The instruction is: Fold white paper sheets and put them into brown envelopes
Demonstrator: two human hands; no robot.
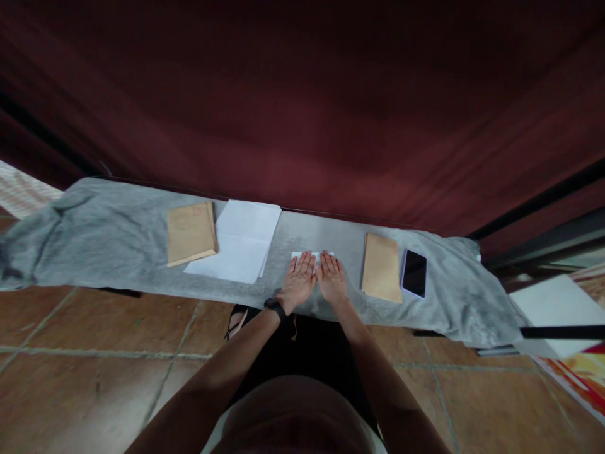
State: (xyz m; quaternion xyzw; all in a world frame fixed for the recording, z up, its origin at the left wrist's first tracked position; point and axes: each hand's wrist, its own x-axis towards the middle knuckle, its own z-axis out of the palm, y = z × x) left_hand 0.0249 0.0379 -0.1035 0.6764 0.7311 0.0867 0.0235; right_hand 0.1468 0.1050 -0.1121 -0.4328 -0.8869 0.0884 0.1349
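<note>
A small white piece of paper (pixel 317 255), perhaps folded, lies on the grey cloth. My left hand (pixel 299 280) presses flat over its left part, fingers stretched out and pointing away from me. Beside it my right hand (pixel 332 277) lies flat over the right part, the thumbs close together. Both palms hide most of the paper, and only its far edge and corners show. To the left is a stack of white paper sheets (pixel 241 243) with a faint crease across the top one. On the right lies a stack of brown envelopes (pixel 382 268).
The grey cloth (pixel 118 239) covers a long narrow bench. More brown envelopes (pixel 191 233) overlap the sheets' left edge. A phone (pixel 414 273) lies right of the other envelopes. A dark red surface (pixel 302 126) rises behind the bench; floor tiles (pixel 118 321) show below.
</note>
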